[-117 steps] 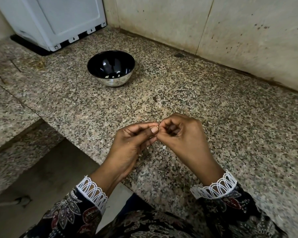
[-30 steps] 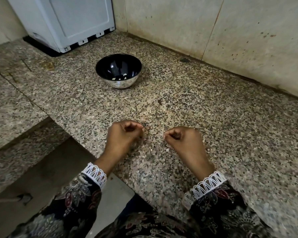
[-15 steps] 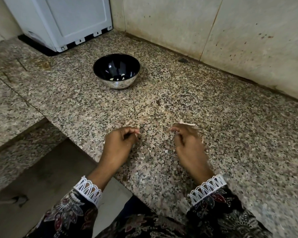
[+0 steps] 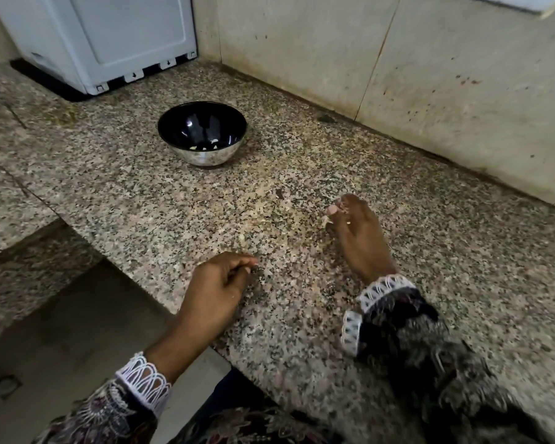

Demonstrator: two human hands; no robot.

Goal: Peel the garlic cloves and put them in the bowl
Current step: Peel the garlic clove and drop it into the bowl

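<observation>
A steel bowl (image 4: 202, 155) with a dark inside stands at the back left of the granite counter (image 4: 302, 174). A few pale peeled garlic cloves (image 4: 205, 145) lie at its bottom. My right hand (image 4: 359, 238) reaches forward over the counter, and its fingertips pinch a small pale garlic clove (image 4: 329, 217) with a bit of skin hanging from it. My left hand (image 4: 218, 290) rests near the counter's front edge with fingers curled and thumb against forefinger. Whether anything is inside it is hidden.
A white appliance (image 4: 109, 40) stands at the back left corner. A stained tiled wall (image 4: 398, 75) runs along the back. The counter drops off at the front left to a lower ledge (image 4: 29, 238) and the floor. Small flecks of skin lie on the granite.
My two hands have separated after working together. The right hand has moved forward and to the right and now pinches a clove. The left hand stays near the front edge.
</observation>
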